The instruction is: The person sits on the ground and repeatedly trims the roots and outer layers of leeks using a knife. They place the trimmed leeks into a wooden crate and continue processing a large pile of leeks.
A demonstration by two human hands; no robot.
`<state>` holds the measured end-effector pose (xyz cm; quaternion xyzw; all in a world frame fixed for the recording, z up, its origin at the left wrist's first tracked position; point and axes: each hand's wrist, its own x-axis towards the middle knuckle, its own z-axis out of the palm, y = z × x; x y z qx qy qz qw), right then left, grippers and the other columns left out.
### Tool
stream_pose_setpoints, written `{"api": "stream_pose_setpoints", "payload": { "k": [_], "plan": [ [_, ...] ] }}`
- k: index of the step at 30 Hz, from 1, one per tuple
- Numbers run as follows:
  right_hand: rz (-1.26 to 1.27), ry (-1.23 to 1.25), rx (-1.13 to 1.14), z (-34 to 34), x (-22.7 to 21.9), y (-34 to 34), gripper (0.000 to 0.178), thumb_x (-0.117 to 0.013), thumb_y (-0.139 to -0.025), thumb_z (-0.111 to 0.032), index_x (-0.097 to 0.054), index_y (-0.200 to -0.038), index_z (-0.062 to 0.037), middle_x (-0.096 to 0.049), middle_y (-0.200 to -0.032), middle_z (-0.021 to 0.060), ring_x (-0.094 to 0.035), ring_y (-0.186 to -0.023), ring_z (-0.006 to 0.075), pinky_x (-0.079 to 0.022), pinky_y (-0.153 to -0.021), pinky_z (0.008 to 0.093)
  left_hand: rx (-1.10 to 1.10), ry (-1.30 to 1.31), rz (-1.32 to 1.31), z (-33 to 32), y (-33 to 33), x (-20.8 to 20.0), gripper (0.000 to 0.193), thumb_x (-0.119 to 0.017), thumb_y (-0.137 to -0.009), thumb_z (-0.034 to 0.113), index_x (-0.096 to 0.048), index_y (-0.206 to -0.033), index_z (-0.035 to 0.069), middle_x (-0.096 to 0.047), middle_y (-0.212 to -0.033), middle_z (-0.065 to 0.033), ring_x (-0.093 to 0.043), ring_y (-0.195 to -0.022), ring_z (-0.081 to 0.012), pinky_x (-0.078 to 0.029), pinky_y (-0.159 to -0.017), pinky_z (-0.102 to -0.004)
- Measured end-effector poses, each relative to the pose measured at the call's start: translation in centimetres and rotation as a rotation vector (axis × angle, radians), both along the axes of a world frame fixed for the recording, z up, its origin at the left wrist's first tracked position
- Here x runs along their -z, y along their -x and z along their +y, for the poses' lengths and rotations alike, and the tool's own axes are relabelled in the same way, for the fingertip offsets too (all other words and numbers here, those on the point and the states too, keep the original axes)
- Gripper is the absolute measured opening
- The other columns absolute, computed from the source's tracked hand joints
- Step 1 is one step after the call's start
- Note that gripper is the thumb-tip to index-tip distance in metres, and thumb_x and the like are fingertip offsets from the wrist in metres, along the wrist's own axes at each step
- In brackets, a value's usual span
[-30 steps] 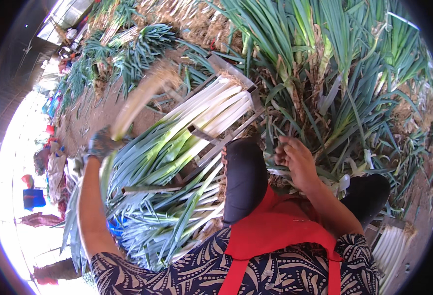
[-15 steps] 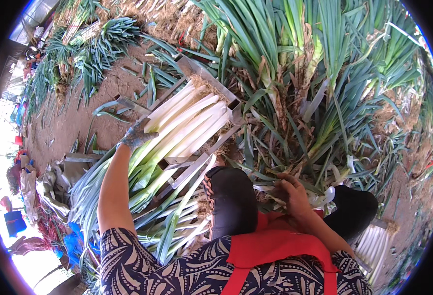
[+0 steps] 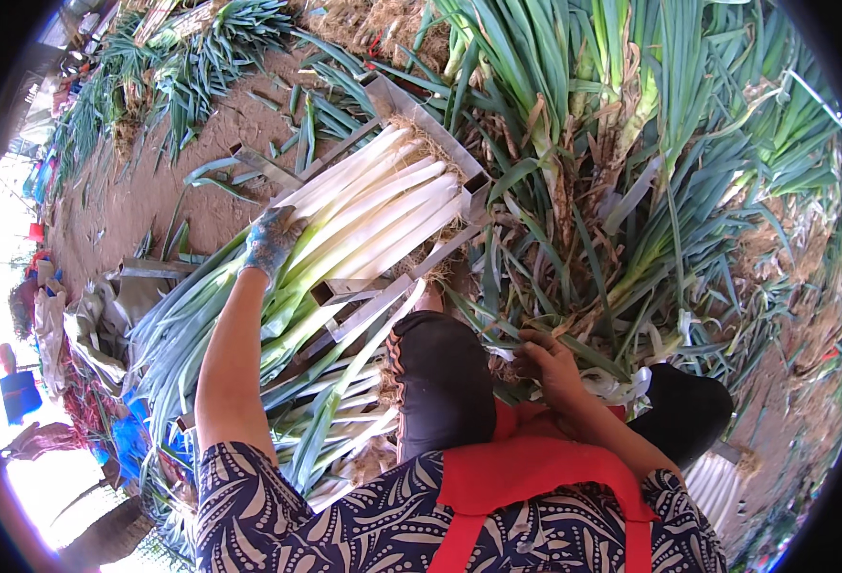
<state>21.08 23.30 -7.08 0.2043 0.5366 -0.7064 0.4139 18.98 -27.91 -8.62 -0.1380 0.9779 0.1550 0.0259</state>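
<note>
A row of long green onions point(image 3: 383, 205) lies side by side in a metal frame point(image 3: 430, 124), white stems and roots at the upper right, green leaves trailing lower left. My left hand point(image 3: 273, 239), in a patterned glove, is at the row's left edge, its fingers curved over the outermost stems where white turns green. Bare, my right hand point(image 3: 550, 368) hovers by my knee near loose leaves. Its fingers are loosely bent and apart, with nothing visible in them. More green onions point(image 3: 335, 430) lie below the frame, beside my left leg.
A big heap of untrimmed green onions point(image 3: 621, 143) fills the upper right. Other piles point(image 3: 220, 48) lie at the far left on brown soil point(image 3: 220, 143). A white-stemmed bundle point(image 3: 714, 487) is at the lower right. Grey sacking point(image 3: 106, 315) and blue plastic point(image 3: 132, 444) are at the left.
The view has shifted slightly, moving the frame and heap a little to the right and up in the picture. My left hand has slid a little along the stems; my right hand has barely moved.
</note>
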Motion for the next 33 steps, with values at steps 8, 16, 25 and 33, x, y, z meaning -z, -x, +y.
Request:
{"api": "stream_pose_setpoints", "payload": {
  "k": [8,16,25,33],
  "plan": [
    [0.048,-0.058,-0.014,0.2,-0.4,-0.4,0.033,-0.059,-0.091,-0.015,-0.055,-0.121,-0.0015,-0.065,-0.096,0.0061,-0.064,-0.081,0.0125,-0.052,-0.073,0.0265,0.068,-0.028,-0.315,-1.1,-3.7,-3.4,0.103,-0.08,-0.064,0.037,-0.026,-0.146,0.005,-0.037,-0.144,-0.0241,-0.036,-0.134,-0.0385,-0.029,-0.111,-0.0408],
    [0.079,-0.125,-0.112,0.4,1.1,-0.8,0.034,-0.059,-0.09,-0.015,-0.056,-0.122,-0.0028,-0.065,-0.096,0.0083,-0.063,-0.082,0.0155,-0.053,-0.072,0.0283,-0.006,-0.161,-0.575,-8.9,1.9,-1.7,0.068,-0.064,-0.074,0.011,-0.045,-0.139,0.015,-0.062,-0.12,-0.0186,-0.059,-0.109,-0.027,-0.043,-0.097,-0.0323],
    [0.047,-0.131,-0.058,1.2,3.2,-1.5,0.032,-0.057,-0.092,-0.014,-0.055,-0.121,-0.0004,-0.065,-0.096,0.0059,-0.064,-0.079,0.0127,-0.052,-0.071,0.0252,-0.153,0.053,0.016,-1.4,-1.9,4.6,0.042,-0.06,-0.087,0.044,-0.062,-0.118,0.015,-0.065,-0.106,-0.017,-0.061,-0.101,-0.0358,-0.049,-0.085,-0.0435],
    [0.057,-0.114,-0.093,0.1,2.8,-2.1,0.033,-0.058,-0.091,-0.016,-0.054,-0.12,0.0004,-0.065,-0.093,0.0094,-0.064,-0.078,0.0168,-0.054,-0.072,0.0295,-0.141,0.261,-0.034,0.3,-0.9,3.2,0.052,-0.056,-0.088,0.048,-0.055,-0.129,0.016,-0.06,-0.122,-0.0157,-0.057,-0.111,-0.0348,-0.046,-0.093,-0.0434]
  ]
}}
